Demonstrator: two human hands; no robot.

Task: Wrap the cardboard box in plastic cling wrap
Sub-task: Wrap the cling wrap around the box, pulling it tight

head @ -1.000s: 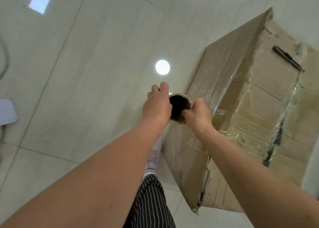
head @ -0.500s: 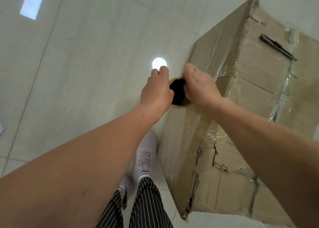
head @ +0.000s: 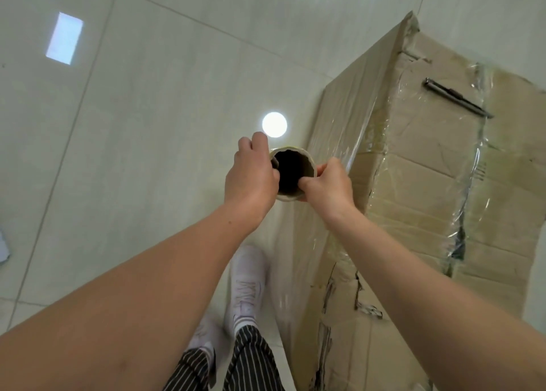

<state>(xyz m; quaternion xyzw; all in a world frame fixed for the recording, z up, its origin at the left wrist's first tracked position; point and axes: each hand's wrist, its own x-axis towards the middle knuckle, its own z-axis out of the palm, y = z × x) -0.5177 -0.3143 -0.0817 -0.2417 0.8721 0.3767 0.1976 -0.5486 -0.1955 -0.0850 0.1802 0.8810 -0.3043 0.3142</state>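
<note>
Beside box (head: 419, 189), roll (head: 292, 170) stands upright.

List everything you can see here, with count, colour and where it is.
Cardboard box: one, brown, right, standing on floor.
Cling wrap roll: one, pale tube with dark hollow, centre, held beside box.
Clear film: colourless, stretched over box side and top.
Slim tool: one, dark grey, on box top.
Floor: pale tiles, two white light reflections.
Shoes: two, white, bottom centre.
Trousers: black with white stripes, bottom edge.
Left hand: grips roll's left side.
Right hand: holds roll's right rim.
</note>
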